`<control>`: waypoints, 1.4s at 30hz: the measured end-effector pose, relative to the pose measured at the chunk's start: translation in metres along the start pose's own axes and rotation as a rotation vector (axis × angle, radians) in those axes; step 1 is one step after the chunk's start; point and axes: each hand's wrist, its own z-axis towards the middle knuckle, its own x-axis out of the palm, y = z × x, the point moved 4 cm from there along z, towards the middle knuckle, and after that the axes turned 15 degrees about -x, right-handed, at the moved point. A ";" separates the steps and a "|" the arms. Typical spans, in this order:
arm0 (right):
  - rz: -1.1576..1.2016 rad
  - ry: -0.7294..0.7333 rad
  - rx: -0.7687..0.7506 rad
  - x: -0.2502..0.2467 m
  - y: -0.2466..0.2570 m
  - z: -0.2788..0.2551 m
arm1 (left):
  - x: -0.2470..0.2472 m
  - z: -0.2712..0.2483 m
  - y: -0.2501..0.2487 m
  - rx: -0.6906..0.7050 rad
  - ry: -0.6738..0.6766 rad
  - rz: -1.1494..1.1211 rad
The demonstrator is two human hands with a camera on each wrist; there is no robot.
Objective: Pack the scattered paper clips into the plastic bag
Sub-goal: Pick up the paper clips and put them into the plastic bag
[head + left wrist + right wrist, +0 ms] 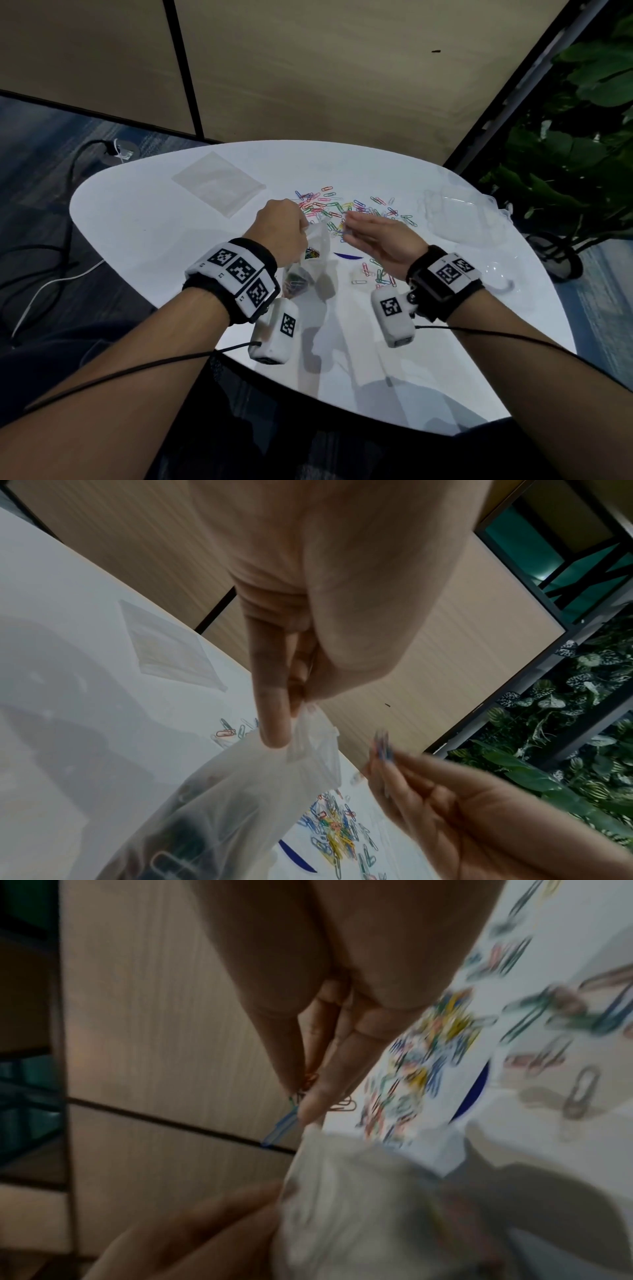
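My left hand (284, 229) pinches the top edge of a clear plastic bag (310, 260) and holds it above the white table (144, 222); several coloured clips show through the bag. In the left wrist view the thumb and finger pinch the bag (240, 791) at its mouth. My right hand (373, 236) is just right of the bag mouth and pinches a few paper clips (304, 1093) between its fingertips. Those held clips (382, 744) appear blurred. A pile of coloured paper clips (346, 209) lies scattered beyond both hands, with a smaller group of clips (376, 274) near my right wrist.
A flat stack of clear bags (219, 183) lies at the table's far left. A clear plastic box (455, 216) stands at the far right, with a clear lid (496, 277) nearer. Cables (51, 253) run over the floor at left. Plants (582, 137) stand to the right.
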 end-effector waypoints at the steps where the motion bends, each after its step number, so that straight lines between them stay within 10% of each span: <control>1: 0.009 0.032 -0.001 0.015 0.000 -0.005 | 0.000 -0.001 0.000 0.004 -0.003 -0.001; 9: -0.616 0.049 -0.268 0.056 -0.018 -0.018 | -0.001 -0.004 0.004 0.011 -0.003 -0.031; 15: -1.165 0.440 -0.409 0.074 -0.001 -0.025 | -0.004 -0.007 0.000 0.029 -0.014 -0.053; 20: -0.948 0.081 -0.256 0.004 0.024 -0.008 | -0.011 -0.004 0.002 0.020 -0.016 -0.029; 26: -1.177 -0.011 0.438 -0.103 -0.037 -0.032 | -0.014 -0.006 0.003 0.020 -0.010 -0.005; 37: -1.227 -0.264 0.191 -0.075 -0.049 0.032 | -0.023 -0.006 0.025 -0.009 -0.022 0.011; 42: -1.499 -0.149 0.130 -0.063 -0.053 0.067 | -0.025 -0.006 0.025 0.011 -0.018 0.029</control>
